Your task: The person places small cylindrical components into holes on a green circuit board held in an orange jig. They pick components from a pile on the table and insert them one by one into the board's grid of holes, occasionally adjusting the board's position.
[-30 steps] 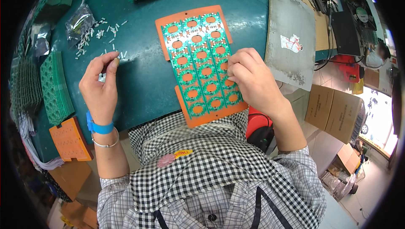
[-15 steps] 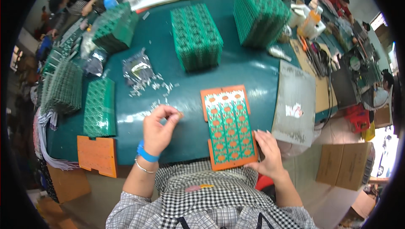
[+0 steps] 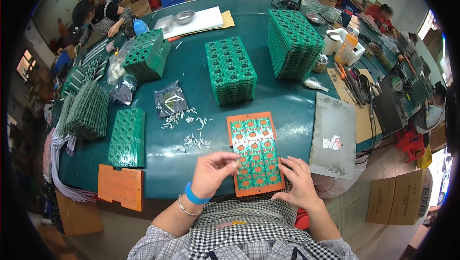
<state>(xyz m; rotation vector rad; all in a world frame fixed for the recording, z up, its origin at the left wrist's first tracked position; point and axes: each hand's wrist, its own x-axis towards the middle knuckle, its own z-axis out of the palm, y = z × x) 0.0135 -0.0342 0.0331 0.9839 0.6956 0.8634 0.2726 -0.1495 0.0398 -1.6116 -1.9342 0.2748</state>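
A green circuit board panel [image 3: 256, 157] with rows of oval cut-outs lies on an orange holder plate [image 3: 249, 117] at the table's near edge. My left hand [image 3: 213, 170], with a blue band at the wrist, is closed in a pinch over the panel's left side. Whatever lies between thumb and forefinger is too small to name. Along the plate's right edge, my right hand [image 3: 299, 181] has its fingers and thumb apart, fingertips at the edge. Small white pieces [image 3: 195, 141] are strewn left of the panel, beside an opened dark plastic bag [image 3: 170, 99].
Stacks of green boards stand at the centre [image 3: 231, 71], back right [image 3: 293, 44] and left [image 3: 127, 138]. A second orange plate [image 3: 120, 186] overhangs the near left edge. A worn grey sheet [image 3: 333, 135] lies at right, by tools [image 3: 353, 83] and an orange bottle [image 3: 346, 48].
My left hand has moved right, from beside the white pieces to the panel's left side, still pinched. My right hand stays by the plate's right edge. The whole view has shifted.
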